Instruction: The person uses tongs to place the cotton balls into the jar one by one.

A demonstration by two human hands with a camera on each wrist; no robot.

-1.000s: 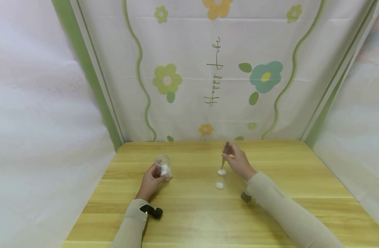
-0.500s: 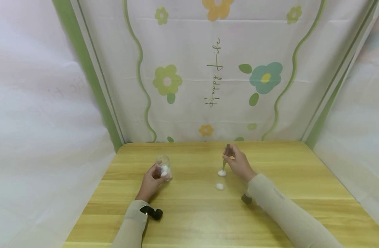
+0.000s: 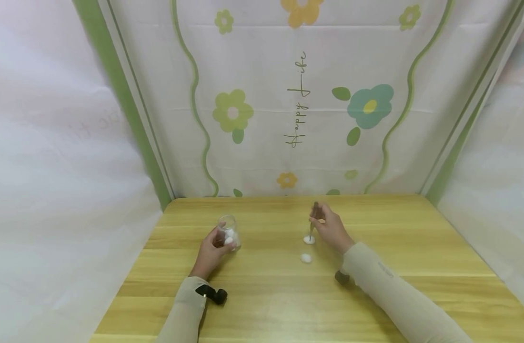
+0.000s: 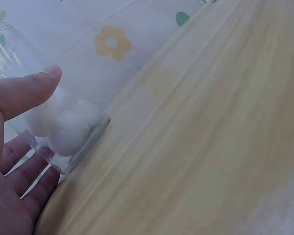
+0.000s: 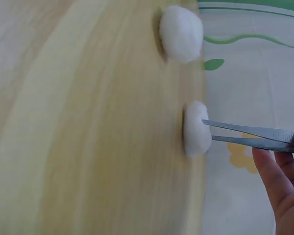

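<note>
My left hand point(image 3: 210, 251) holds a clear glass jar point(image 3: 229, 231) at the left of the table, thumb on the near side and fingers behind it. Several white cotton balls point(image 4: 68, 132) lie in the bottom of the jar, as the left wrist view shows. My right hand point(image 3: 329, 227) pinches a pair of metal tweezers point(image 5: 257, 138), pointing down. The tweezers' tips are at a cotton ball point(image 5: 197, 129) on the table, slightly apart, one tip overlapping its fluffy surface. A second cotton ball point(image 3: 306, 258) lies nearer to me on the wood.
The wooden table point(image 3: 262, 305) reaches back to a white curtain point(image 3: 262, 157) printed with flowers. White cloth also hangs at the left and right sides. A black wrist camera mount point(image 3: 212, 294) sits on my left sleeve.
My right hand and the tweezers have come down slightly, with the tips lower at the farther cotton ball. The left hand and jar stay in place.
</note>
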